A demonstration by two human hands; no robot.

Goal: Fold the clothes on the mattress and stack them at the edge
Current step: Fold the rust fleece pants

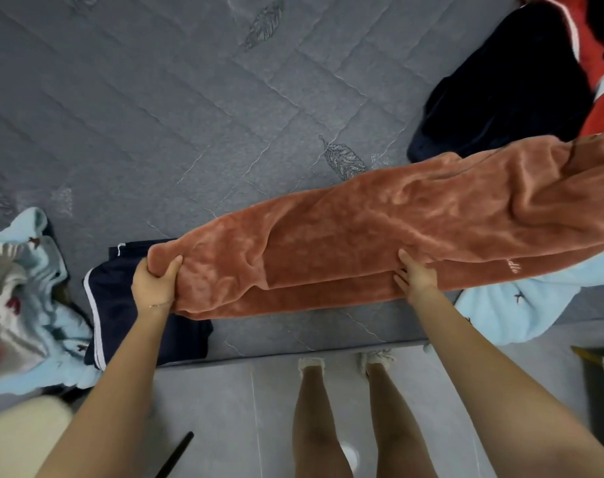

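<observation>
**— Where is the fleece lying?**
— The fleece [379, 229] is on the mattress [155, 115], right in front of me near its edge. It looks doubled lengthwise. Its long axis runs 9 to 3 o'clock, with the right end tipped a little toward 2 and going out of view there.

**— And your hands?**
— Both are on the near side, at 6 o'clock from the cloth. My left hand [154, 286] is curled round the 9 o'clock end, thumb on top, bunching it above the navy piece [121, 305]. My right hand [416, 277] is about midway along the near edge, thumb on the pile and fingers straight along the fold. Whether it pinches or only steadies, I can't tell.

**— What decides the next fold?**
— The length, I'd say. My left hand has one end. The other end is well past my right hand toward 3 o'clock, partly over a blue piece [500, 305]. To halve the fleece, I judge the left end should travel along the axis toward 3, with the right hand marking the crease.

**— Any risk?**
— It's plush cloth, so it could slide and skew off the axis.
</observation>
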